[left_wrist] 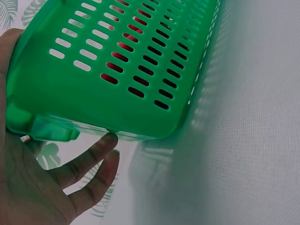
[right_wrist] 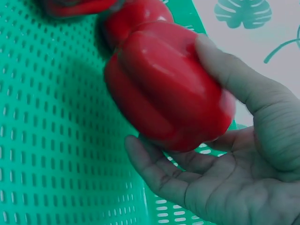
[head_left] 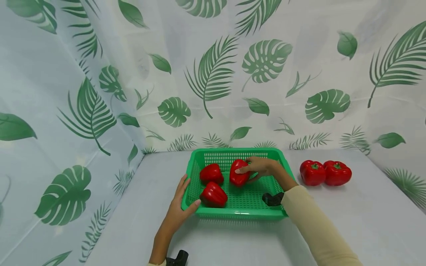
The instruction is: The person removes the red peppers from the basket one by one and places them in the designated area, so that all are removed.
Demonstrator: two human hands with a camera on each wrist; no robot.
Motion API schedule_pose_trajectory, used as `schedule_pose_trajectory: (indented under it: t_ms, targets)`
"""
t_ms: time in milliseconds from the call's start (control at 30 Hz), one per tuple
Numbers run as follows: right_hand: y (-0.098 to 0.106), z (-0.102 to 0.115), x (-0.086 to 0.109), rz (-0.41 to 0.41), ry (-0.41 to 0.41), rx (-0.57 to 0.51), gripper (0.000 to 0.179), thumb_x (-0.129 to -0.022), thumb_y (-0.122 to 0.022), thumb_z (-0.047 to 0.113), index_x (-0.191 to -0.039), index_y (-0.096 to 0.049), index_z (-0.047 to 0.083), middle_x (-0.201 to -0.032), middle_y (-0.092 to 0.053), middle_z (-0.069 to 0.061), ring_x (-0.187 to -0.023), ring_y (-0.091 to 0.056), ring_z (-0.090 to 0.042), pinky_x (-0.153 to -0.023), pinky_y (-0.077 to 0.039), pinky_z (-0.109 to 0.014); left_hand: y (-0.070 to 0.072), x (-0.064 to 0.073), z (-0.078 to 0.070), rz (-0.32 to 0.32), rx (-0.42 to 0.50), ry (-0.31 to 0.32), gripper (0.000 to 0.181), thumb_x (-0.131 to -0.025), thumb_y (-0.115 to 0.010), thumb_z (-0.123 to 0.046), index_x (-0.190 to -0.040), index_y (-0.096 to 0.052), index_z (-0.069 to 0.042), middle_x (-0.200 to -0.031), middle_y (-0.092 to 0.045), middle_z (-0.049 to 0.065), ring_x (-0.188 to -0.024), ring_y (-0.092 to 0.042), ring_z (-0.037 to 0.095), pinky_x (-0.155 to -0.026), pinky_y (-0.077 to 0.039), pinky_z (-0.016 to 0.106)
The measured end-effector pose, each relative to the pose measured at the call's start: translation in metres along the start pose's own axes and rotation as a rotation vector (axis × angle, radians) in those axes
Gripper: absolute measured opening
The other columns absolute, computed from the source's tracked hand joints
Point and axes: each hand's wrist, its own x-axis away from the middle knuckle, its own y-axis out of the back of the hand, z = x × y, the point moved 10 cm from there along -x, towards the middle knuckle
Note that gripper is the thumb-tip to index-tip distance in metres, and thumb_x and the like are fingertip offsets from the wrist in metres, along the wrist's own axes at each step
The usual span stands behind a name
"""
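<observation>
My right hand (head_left: 261, 166) grips a red bell pepper (head_left: 239, 173) inside the green basket (head_left: 237, 212). In the right wrist view, the thumb lies on one side of that bell pepper (right_wrist: 164, 84) and the fingers curl beneath it. Two more red bell peppers lie in the basket's left half, one farther back (head_left: 212, 174) and one nearer the front (head_left: 214, 194). At the front left corner my left hand (head_left: 178, 208) holds the basket, thumb over the rim. Its fingertips touch the outer wall of the basket (left_wrist: 93, 103) in the left wrist view.
Two red bell peppers, a left one (head_left: 312, 173) and a right one (head_left: 337, 173), stand side by side on the white table (head_left: 372, 218), right of the basket. Behind the table hangs a leaf-patterned cloth (head_left: 219, 122), which also runs along the left side.
</observation>
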Motion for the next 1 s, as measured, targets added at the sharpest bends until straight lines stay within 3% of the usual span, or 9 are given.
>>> schedule_pose_trajectory:
  t_ms: [300,500,767,1000]
  targets:
    - [0.016,0.02,0.023,-0.021,0.124,-0.059,0.081,-0.09,-0.069,0.03,-0.148,-0.021,-0.001,-0.144,-0.038,-0.025,-0.129,-0.044,-0.042,-0.093,-0.051,-0.057,0.0,-0.003,-0.001,-0.001,0.011,-0.009,0.077,-0.091,-0.065,-0.034,-0.156,-0.025,-0.018,-0.165,-0.009,-0.002,-0.152,-0.011,0.029,-0.112,-0.024,0.067]
    - [0.033,0.025,0.044,-0.063,0.206,-0.12,0.08,-0.091,-0.066,0.02,-0.15,-0.016,0.0,-0.149,-0.029,-0.027,-0.133,-0.036,-0.047,-0.089,-0.055,-0.052,-0.001,-0.004,-0.001,0.0,0.015,-0.009,0.077,-0.091,-0.065,-0.032,-0.156,-0.025,-0.018,-0.165,-0.009,-0.002,-0.152,-0.011,0.03,-0.112,-0.023,0.067]
    - [0.053,0.027,0.068,-0.169,0.303,-0.136,0.078,-0.093,-0.065,0.022,-0.151,-0.018,-0.001,-0.15,-0.028,-0.027,-0.13,-0.038,-0.045,-0.09,-0.055,-0.049,0.0,-0.001,-0.001,-0.001,0.008,-0.009,0.077,-0.091,-0.065,-0.033,-0.156,-0.026,-0.019,-0.165,-0.009,-0.002,-0.152,-0.01,0.03,-0.112,-0.022,0.068]
    - [0.068,0.019,0.079,-0.281,0.323,-0.153,0.075,-0.093,-0.065,0.028,-0.149,-0.023,-0.001,-0.147,-0.034,-0.025,-0.13,-0.039,-0.042,-0.093,-0.054,-0.047,-0.001,0.001,0.002,-0.002,0.007,0.003,0.077,-0.091,-0.066,-0.032,-0.156,-0.026,-0.02,-0.165,-0.009,-0.003,-0.152,-0.01,0.03,-0.112,-0.024,0.068]
